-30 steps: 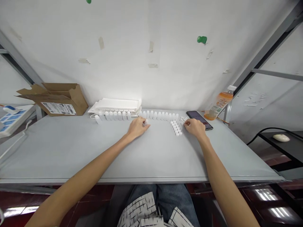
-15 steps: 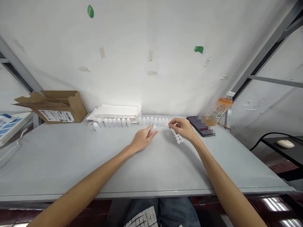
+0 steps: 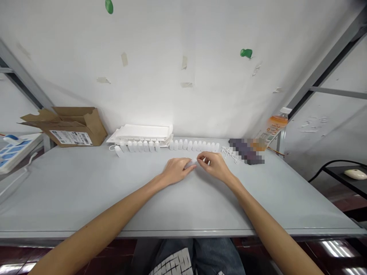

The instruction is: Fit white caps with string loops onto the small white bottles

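My left hand [image 3: 176,170] is wrapped round a small white squeeze bottle [image 3: 189,164], tilted with its top toward the right. Fingertips of my right hand [image 3: 213,165] are pinched together at the bottle's top; whatever they hold is too small to make out. Behind my hands, a row of similar white bottles [image 3: 195,146] stands along the back of the table. Farther left is another row of bottles [image 3: 140,146] with thin tips on top. At its left end one bottle [image 3: 119,151] leans, with a white loop beside it.
Thin white looped pieces [image 3: 231,154] lie right of the bottles, by a blurred phone [image 3: 243,151]. An orange drink bottle [image 3: 275,126] stands at the back right. White sheets [image 3: 146,131] are stacked against the wall. An open cardboard box [image 3: 70,128] sits at the back left.
My right hand has moved left and toward me, from the right end of the bottle row to the bottle in my left hand. The small white caps beside it are now hidden.
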The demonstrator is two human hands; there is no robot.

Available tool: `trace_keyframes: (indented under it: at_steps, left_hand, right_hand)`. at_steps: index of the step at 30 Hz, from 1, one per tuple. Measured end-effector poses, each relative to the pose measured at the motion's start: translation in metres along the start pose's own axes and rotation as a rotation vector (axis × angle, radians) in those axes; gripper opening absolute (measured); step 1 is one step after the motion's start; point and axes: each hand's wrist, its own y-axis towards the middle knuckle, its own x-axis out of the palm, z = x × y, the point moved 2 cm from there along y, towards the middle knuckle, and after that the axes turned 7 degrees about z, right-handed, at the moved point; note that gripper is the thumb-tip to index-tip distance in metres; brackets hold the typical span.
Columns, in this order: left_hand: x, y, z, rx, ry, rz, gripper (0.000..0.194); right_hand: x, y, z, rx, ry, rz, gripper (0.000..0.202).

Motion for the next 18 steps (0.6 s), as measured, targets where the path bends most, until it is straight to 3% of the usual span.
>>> trace_keyframes:
  at_steps: [13, 18]
  left_hand:
    - [-0.0018, -0.0016, 0.0025, 0.071, 0.017, -0.01, 0.037]
    - [-0.0033, -0.0013, 0.0033, 0.082, 0.028, -0.023, 0.038]
  right_hand:
    - [-0.0035, 0.0018, -0.0014, 0.318, 0.522, -0.122, 0.025]
    - [-0.0096, 0.002, -0.0036, 0.348, 0.563, -0.196, 0.032]
